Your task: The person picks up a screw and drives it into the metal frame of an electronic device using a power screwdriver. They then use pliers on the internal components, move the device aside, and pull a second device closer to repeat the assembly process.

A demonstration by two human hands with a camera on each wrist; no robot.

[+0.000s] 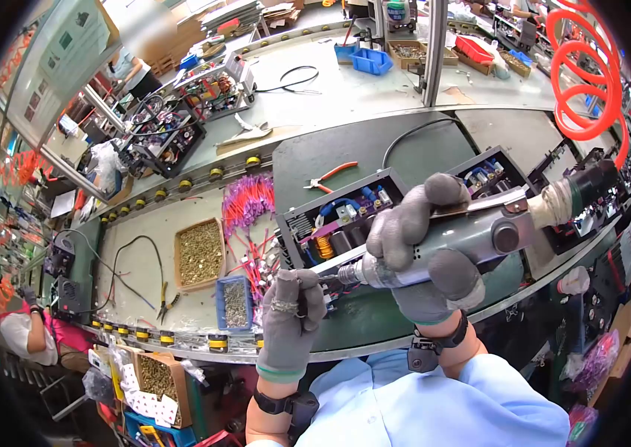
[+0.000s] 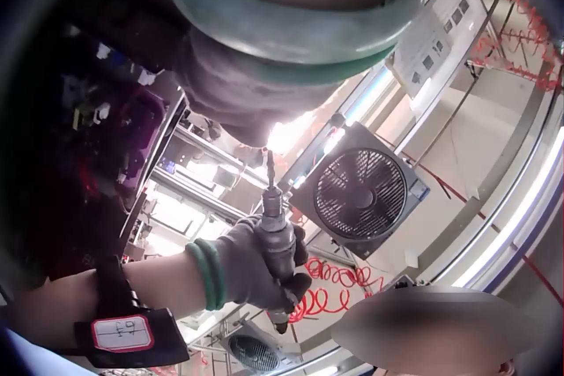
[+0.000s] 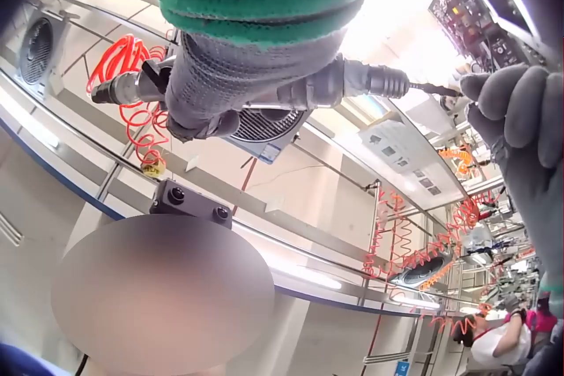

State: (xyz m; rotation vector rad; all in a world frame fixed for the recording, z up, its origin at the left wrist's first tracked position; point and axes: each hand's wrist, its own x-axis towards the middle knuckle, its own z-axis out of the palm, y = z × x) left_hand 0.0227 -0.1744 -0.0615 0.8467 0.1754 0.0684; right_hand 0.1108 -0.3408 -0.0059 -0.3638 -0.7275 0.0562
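My right hand grips a silver air screwdriver, held nearly level over the bench edge with its bit toward my left hand. The left fingers are curled close to the bit's tip, with small metal pieces that look like screws showing among them. In the right wrist view, the bit reaches right to the left fingertips. Behind both hands lies an open black chassis with blue wires and circuit parts; the screwdriver covers part of it. Both hands wear grey gloves.
A second open chassis sits farther right. Red-handled pliers lie behind. To the left are a blue tray of small screws, a cardboard box of brass-coloured parts and purple-red wires. A red coiled hose hangs at right.
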